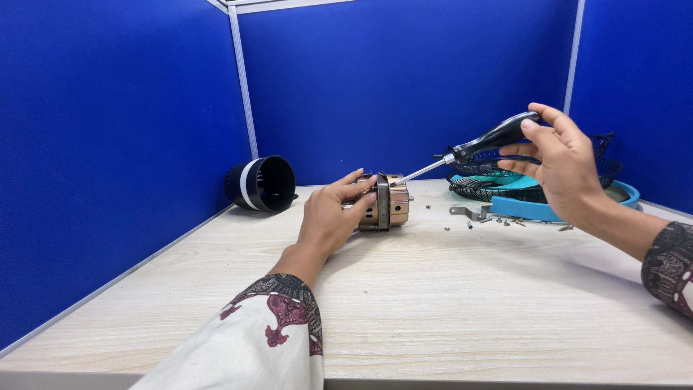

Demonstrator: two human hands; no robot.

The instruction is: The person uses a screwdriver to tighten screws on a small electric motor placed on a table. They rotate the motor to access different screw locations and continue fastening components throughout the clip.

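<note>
My left hand (330,213) grips the motor (382,202) on the table (447,303); my right hand (561,167), fingers half-open, steadies a screwdriver (469,150) tipped onto the motor.

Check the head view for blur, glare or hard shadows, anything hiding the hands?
Head view: even overhead light, soft shadows under the left hand and forearm on the table; small glint on the screwdriver handle; right hand slightly soft, motor reasonably sharp; no strong glare.

Black cylindrical housing (261,183) on its side; wire fan guards (505,184), blue ring (548,209), loose screws (505,222).
</note>
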